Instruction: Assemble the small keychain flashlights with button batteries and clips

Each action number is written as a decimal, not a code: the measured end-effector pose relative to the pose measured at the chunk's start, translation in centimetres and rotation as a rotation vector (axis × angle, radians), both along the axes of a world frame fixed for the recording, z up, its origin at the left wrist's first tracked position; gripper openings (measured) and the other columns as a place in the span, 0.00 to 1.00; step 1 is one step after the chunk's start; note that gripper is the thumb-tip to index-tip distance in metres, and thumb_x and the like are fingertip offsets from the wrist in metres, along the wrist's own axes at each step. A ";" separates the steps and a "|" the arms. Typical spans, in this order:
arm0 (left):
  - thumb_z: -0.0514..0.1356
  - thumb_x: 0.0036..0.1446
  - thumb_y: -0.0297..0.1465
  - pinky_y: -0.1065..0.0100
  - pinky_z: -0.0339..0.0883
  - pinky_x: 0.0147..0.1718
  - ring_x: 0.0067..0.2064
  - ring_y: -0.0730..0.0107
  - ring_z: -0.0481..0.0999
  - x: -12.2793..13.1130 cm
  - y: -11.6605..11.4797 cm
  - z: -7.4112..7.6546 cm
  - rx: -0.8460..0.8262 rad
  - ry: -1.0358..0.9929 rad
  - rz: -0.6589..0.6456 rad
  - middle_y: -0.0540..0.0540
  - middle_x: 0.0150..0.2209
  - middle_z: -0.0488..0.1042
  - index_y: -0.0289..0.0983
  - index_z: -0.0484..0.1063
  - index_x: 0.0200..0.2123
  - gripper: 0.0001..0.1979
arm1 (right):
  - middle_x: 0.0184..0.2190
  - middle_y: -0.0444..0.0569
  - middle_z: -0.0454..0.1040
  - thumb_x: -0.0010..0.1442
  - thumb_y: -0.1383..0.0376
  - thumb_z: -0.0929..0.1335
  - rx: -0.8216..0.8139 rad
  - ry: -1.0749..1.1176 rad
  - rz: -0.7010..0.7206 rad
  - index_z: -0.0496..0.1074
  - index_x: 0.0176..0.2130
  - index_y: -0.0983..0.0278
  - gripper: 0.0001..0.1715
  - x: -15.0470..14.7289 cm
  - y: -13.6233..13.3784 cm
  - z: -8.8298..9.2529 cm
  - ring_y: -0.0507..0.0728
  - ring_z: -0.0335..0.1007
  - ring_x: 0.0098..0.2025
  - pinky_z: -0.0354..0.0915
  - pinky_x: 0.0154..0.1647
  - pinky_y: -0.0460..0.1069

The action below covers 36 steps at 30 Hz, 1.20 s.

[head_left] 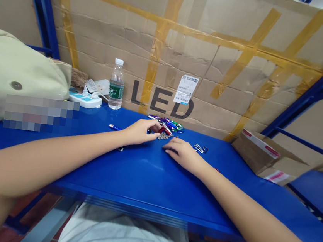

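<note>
Two bare forearms (82, 152) slant inward from the lower left and lower right of the frame, above pale cloth (125, 233) at bottom centre and a blue table (140, 180). The right hand (185, 153), just right of centre, rests low with loosely curled fingers; whether anything is under them cannot be told. Above its wrist lie silvery clips (200, 148). The left hand (142, 131), near the centre, arches with thumb and forefinger parted beside a red metallic piece (164, 130); I cannot tell whether it grips that piece. Below the left wrist, a small silvery end (121, 149) shows, and a blue tube (115, 127) lies above the forearm.

Small round grey discs (164, 136) lie between the two hands, at the near edge of a heap of colourful metallic pieces (175, 124), blue, purple and green, just above frame centre. At right sits an opened carton (268, 156); at far left, a pale bag (24, 68). Farther back, left of centre, a white power strip (86, 100) with plugs lies beside an upright, capped water bottle (116, 86). Behind everything, a taped cardboard sheet (113, 34) marked "LED" fills the upper frame, bearing a white label (186, 89).
</note>
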<state>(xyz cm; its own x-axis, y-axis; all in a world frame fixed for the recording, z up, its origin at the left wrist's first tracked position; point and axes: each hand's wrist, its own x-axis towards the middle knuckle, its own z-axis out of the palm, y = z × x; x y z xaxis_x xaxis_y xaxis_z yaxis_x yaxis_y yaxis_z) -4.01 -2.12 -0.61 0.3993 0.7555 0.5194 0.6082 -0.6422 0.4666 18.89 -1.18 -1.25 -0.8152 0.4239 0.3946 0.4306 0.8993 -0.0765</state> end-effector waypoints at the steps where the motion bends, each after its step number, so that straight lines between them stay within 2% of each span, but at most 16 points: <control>1: 0.58 0.56 0.35 0.64 0.68 0.42 0.42 0.65 0.76 0.0 0.0 0.0 0.001 0.005 -0.003 0.47 0.39 0.77 0.37 0.70 0.39 0.09 | 0.36 0.51 0.75 0.60 0.71 0.66 -0.015 0.010 -0.001 0.76 0.40 0.63 0.10 0.2 0.1 0.1 0.55 0.72 0.39 0.69 0.43 0.52; 6: 0.58 0.55 0.34 0.66 0.68 0.41 0.41 0.66 0.76 0.0 -0.2 0.1 -0.008 0.039 -0.038 0.47 0.39 0.77 0.37 0.70 0.39 0.09 | 0.35 0.49 0.77 0.59 0.69 0.67 -0.057 0.066 0.005 0.76 0.37 0.63 0.07 0.4 0.2 0.2 0.55 0.73 0.38 0.68 0.43 0.51; 15: 0.58 0.55 0.33 0.66 0.67 0.43 0.43 0.65 0.75 0.2 -0.6 0.3 -0.019 0.174 -0.126 0.47 0.41 0.77 0.38 0.72 0.40 0.10 | 0.37 0.49 0.77 0.57 0.66 0.69 -0.159 -0.010 0.031 0.77 0.38 0.62 0.07 2.5 0.8 0.9 0.55 0.73 0.39 0.69 0.44 0.51; 20: 0.58 0.56 0.33 0.67 0.67 0.42 0.43 0.65 0.76 0.2 -0.5 0.3 -0.023 0.230 -0.145 0.47 0.42 0.77 0.38 0.72 0.41 0.10 | 0.35 0.48 0.77 0.57 0.67 0.68 -0.131 -0.112 -0.016 0.77 0.37 0.61 0.08 3.6 1.1 1.4 0.55 0.74 0.37 0.69 0.41 0.50; 24: 0.58 0.56 0.33 0.68 0.67 0.42 0.44 0.66 0.76 0.2 -0.5 0.2 -0.017 0.255 -0.156 0.47 0.42 0.77 0.38 0.72 0.41 0.10 | 0.35 0.48 0.77 0.57 0.69 0.68 -0.117 -0.114 -0.054 0.77 0.36 0.62 0.07 3.6 1.0 1.5 0.55 0.74 0.37 0.69 0.41 0.50; 28: 0.58 0.56 0.32 0.68 0.66 0.43 0.44 0.65 0.76 0.2 -0.5 0.2 -0.009 0.305 -0.178 0.47 0.43 0.77 0.39 0.72 0.42 0.10 | 0.36 0.48 0.79 0.60 0.67 0.66 -0.126 0.015 -0.078 0.76 0.37 0.62 0.08 2.9 0.5 1.7 0.55 0.74 0.39 0.68 0.42 0.50; 34: 0.57 0.56 0.31 0.68 0.65 0.43 0.42 0.66 0.76 0.2 -0.4 0.1 0.013 0.366 -0.206 0.47 0.42 0.77 0.39 0.72 0.42 0.10 | 0.34 0.48 0.78 0.60 0.63 0.66 -0.184 0.324 -0.146 0.75 0.34 0.63 0.08 2.0 -0.9 2.1 0.54 0.73 0.35 0.68 0.37 0.49; 36: 0.58 0.56 0.31 0.68 0.65 0.42 0.42 0.66 0.76 0.2 -0.3 0.0 0.024 0.368 -0.216 0.47 0.42 0.77 0.38 0.72 0.42 0.10 | 0.34 0.48 0.77 0.60 0.61 0.66 -0.256 0.375 -0.139 0.74 0.34 0.63 0.09 1.7 -1.1 1.9 0.53 0.72 0.32 0.68 0.34 0.49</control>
<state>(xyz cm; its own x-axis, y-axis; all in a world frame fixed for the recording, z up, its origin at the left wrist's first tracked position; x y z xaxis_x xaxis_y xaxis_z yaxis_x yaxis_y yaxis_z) -3.82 -2.41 -0.65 0.7090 0.6234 0.3297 0.5815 -0.7813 0.2269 20.57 -2.31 0.64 -0.5650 0.6413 0.5191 0.4463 0.7667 -0.4615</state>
